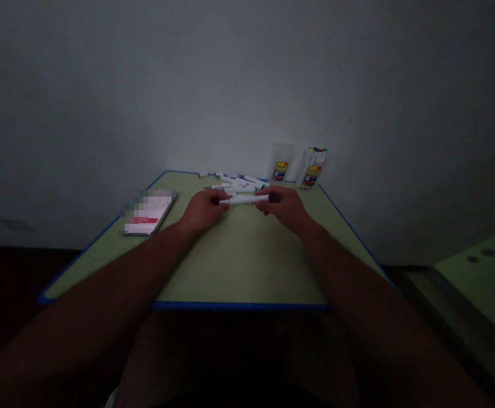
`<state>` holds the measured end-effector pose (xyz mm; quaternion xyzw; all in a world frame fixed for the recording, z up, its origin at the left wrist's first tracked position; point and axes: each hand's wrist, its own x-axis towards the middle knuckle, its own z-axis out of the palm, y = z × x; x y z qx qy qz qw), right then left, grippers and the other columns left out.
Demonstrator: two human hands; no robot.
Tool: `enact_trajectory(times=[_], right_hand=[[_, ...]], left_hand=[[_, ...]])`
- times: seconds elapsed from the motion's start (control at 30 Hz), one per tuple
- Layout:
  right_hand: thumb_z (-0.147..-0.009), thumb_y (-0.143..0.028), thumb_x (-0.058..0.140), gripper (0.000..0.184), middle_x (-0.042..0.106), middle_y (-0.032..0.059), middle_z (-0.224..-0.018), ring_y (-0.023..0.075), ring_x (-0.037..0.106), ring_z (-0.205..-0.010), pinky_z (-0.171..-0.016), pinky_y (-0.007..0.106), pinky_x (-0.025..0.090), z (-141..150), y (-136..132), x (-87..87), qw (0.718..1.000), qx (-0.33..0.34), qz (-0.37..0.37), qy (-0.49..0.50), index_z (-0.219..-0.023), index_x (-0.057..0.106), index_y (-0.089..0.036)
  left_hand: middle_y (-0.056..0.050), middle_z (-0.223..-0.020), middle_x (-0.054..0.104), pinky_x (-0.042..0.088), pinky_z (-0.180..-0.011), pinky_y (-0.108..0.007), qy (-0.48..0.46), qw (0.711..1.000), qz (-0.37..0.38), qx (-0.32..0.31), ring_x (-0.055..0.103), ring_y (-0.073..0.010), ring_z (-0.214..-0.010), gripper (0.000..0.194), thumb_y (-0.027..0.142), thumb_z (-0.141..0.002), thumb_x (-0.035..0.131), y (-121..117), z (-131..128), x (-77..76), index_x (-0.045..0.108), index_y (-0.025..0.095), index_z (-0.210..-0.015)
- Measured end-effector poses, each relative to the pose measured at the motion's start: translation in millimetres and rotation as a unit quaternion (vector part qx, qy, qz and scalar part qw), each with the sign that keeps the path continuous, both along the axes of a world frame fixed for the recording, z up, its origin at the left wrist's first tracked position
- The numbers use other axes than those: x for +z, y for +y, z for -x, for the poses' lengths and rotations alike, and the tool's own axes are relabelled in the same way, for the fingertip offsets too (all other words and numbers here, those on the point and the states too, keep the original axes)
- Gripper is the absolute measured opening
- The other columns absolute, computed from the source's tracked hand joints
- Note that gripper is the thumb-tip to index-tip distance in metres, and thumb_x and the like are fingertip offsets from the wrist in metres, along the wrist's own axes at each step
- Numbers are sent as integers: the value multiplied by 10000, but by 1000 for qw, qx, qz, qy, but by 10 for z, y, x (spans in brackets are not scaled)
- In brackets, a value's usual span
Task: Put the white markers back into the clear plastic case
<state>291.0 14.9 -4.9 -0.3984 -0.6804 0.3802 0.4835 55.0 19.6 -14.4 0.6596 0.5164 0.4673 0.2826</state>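
A white marker [244, 199] with dark ends lies sideways between my two hands, just above the table. My left hand [206, 209] pinches its left end between thumb and fingers. At the other end, the fingers of my right hand [284, 205] close round the dark purple-looking tip. Right behind my hands, several white markers [242, 188] with coloured ends lie in a loose pile, partly hidden by my fingers and the held marker.
The light green table [247, 260] has a blue edge and stands against a grey wall [230, 85]. A phone [149, 212] lies at the left. At the back right stand a clear plastic case [281, 161] and a second case [312, 169] filled with markers.
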Motion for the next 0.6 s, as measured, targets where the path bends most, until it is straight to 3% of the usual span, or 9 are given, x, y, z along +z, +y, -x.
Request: enact_trajectory(times=[0.33,0.6], right_hand=[[-657,-325,819,321,667,-6,-660,108,570,-544,-529,263,503,-3,-11,12,1000,-5,-6,-9,-941,765,-186],[-710,-238,752,248,636,-6,-580,98,555,-497,-487,225,443,-60,45,-32,994,-86,2,-73,-941,776,-150]], left_hand=[[-24,-786,712,442,-693,-290,47,999,-4,13,591,-165,-697,153,138,-672,765,-11,-10,16,762,204,-811],[-10,-710,651,398,-640,-284,32,999,-20,10,546,-159,-675,122,178,-681,774,-9,-9,2,744,198,-797]])
